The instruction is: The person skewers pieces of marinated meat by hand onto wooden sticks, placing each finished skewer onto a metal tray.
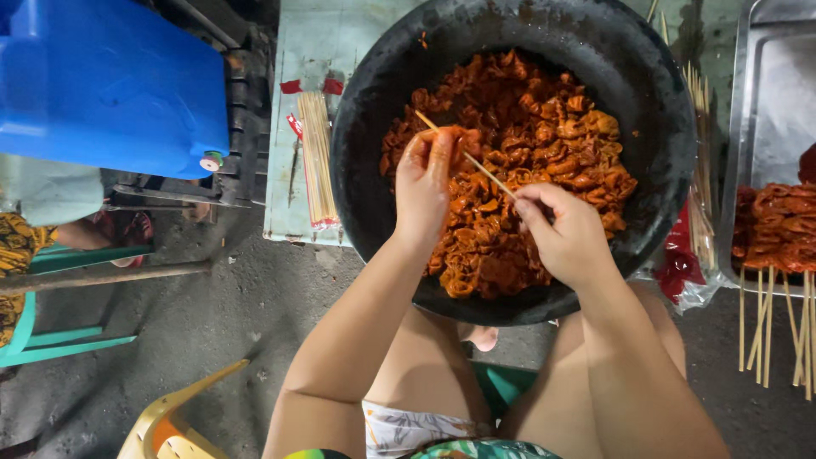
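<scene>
One head-worn camera looks steeply down (close in) over the black pan (510,161) and the person's knees.

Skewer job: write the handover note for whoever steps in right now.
Left hand: pinching a piece of orange marinated meat onto the bamboo skewer.
Right hand: gripping the skewer's lower end.
Black basin: well filled with meat, over the knees.
Done: finished skewers lie in the metal tray at right.
Left: most of the meat; spare sticks lie on the board at left.
</scene>
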